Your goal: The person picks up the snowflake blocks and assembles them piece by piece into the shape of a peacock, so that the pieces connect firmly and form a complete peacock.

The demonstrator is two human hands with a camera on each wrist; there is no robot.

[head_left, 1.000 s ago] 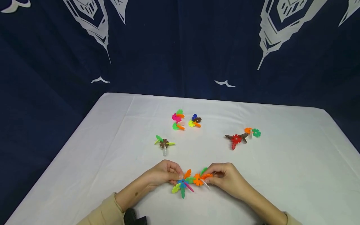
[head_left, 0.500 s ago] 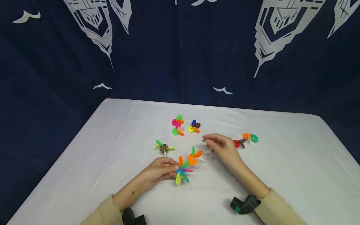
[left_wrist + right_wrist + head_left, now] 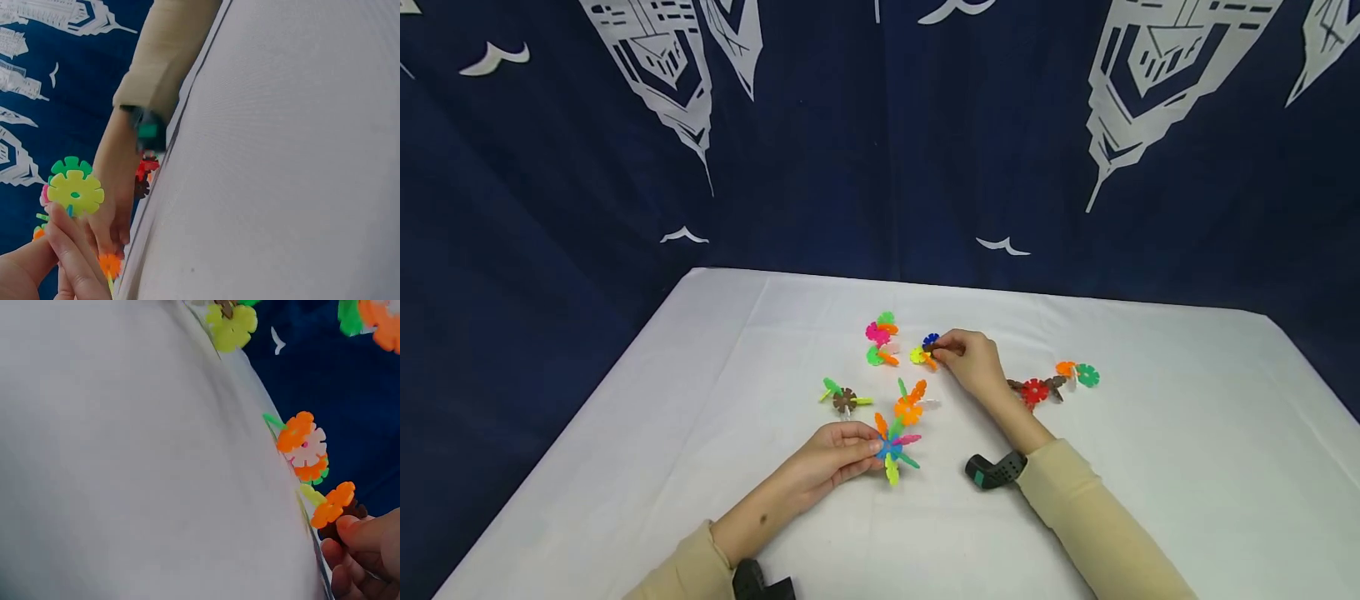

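Your left hand [image 3: 831, 458] pinches the blue-centred cluster [image 3: 891, 447] between thumb and fingers, at the lower centre of the head view. Your right hand [image 3: 973, 362], just right of centre, pinches the brown piece [image 3: 330, 532] of the small cluster [image 3: 917, 355]; whether that cluster is clear of the white table [image 3: 700, 467] cannot be told. The pink-and-green group [image 3: 878, 333] lies just left of it; the red-centred cluster [image 3: 1035, 392] lies further right.

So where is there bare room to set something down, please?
The white tablecloth is bare left of the brown-centred flower-disc cluster and right of the rightmost green disc. It's crowded between the left hand and right hand.
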